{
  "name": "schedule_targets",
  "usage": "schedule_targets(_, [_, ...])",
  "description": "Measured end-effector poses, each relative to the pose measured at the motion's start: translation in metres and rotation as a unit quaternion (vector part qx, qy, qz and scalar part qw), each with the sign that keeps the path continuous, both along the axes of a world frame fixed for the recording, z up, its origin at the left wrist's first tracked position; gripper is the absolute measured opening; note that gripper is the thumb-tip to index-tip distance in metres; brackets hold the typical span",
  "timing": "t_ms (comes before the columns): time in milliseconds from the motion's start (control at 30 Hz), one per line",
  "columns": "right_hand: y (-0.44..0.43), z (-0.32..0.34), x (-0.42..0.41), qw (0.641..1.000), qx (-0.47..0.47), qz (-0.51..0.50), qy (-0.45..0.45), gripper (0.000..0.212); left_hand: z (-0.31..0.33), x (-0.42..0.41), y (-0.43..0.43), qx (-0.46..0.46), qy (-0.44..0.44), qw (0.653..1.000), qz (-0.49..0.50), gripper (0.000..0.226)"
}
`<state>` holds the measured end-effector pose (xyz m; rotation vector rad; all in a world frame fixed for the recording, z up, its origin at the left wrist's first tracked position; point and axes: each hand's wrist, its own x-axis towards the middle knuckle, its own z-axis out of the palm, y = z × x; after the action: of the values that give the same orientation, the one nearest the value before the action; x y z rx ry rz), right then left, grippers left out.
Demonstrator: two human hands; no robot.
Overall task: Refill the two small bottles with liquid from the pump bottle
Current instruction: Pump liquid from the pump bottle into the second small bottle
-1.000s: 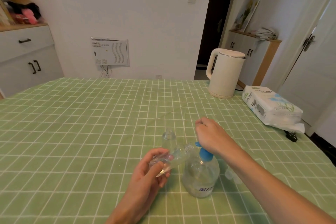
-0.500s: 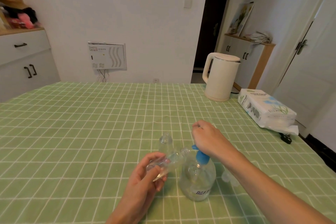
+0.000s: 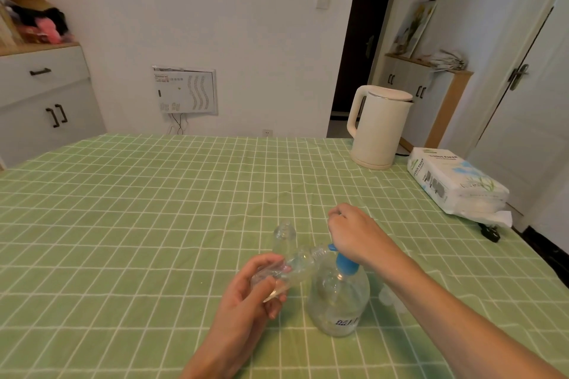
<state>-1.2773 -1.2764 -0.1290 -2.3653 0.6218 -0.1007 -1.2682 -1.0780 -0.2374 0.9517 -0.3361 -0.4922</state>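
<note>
Little has shifted in the past half second: the left hand [image 3: 246, 295] keeps its grip wrapped round a tilted small bottle [image 3: 295, 268], whose mouth meets the blue nozzle [image 3: 332, 246] of the pump bottle [image 3: 338, 301], standing on the tabletop [image 3: 154, 209] just right of that grip. The right hand [image 3: 354, 234] rests atop the pump bottle, fingers curled; whether they clasp anything cannot be told. A second small bottle [image 3: 284, 235] stands just beyond the left grip. If the mouth strays from the nozzle, liquid would likely spill onto the tabletop.

1. The pump bottle [image 3: 338, 301] stands on the tabletop [image 3: 154, 209].
2. Tilted small bottle [image 3: 295, 269]: just left, mouth at its nozzle.
3. Upright small bottle [image 3: 284, 234]: behind-left.
4. Kettle [image 3: 380, 129], tissue pack [image 3: 455, 184]: far behind-right.
</note>
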Motion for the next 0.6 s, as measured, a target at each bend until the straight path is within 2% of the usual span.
schedule_targets(600, [-0.0002,-0.0004,-0.0001,1.000,-0.004,-0.002,0.011,0.028,0.0008,-0.0018,0.0024,0.017,0.009,1.000,-0.006,0.044])
